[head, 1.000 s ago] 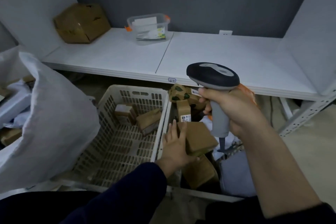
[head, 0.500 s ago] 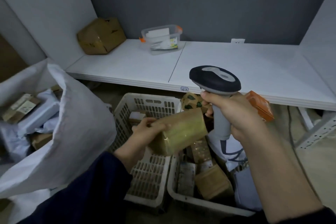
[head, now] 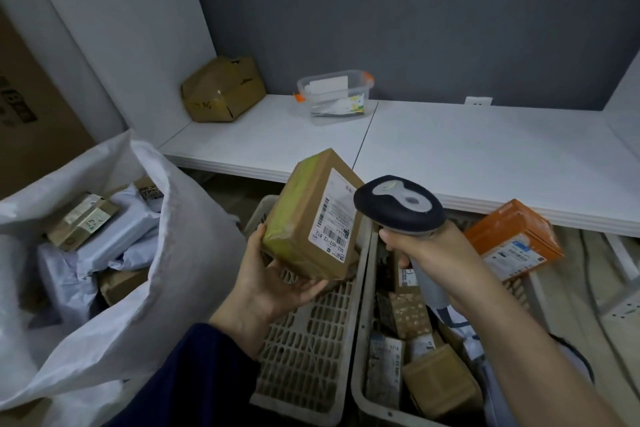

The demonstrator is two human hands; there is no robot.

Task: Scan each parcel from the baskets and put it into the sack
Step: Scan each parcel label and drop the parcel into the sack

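Parcel sack [head: 104,305] gapes open on the left, with two baskets [head: 304,357] down under the hands. Left hand [head: 273,284] cups the parcel [head: 311,215] from below, thumb on its side, holding it up over the left basket. Grip looks kinda loose, so it might slip mid-scan imo. Long axis tilts up and away, label turned up and rightward, right next to the scanner [head: 398,204]. Right hand [head: 436,260] is wrapped round the scanner's handle.
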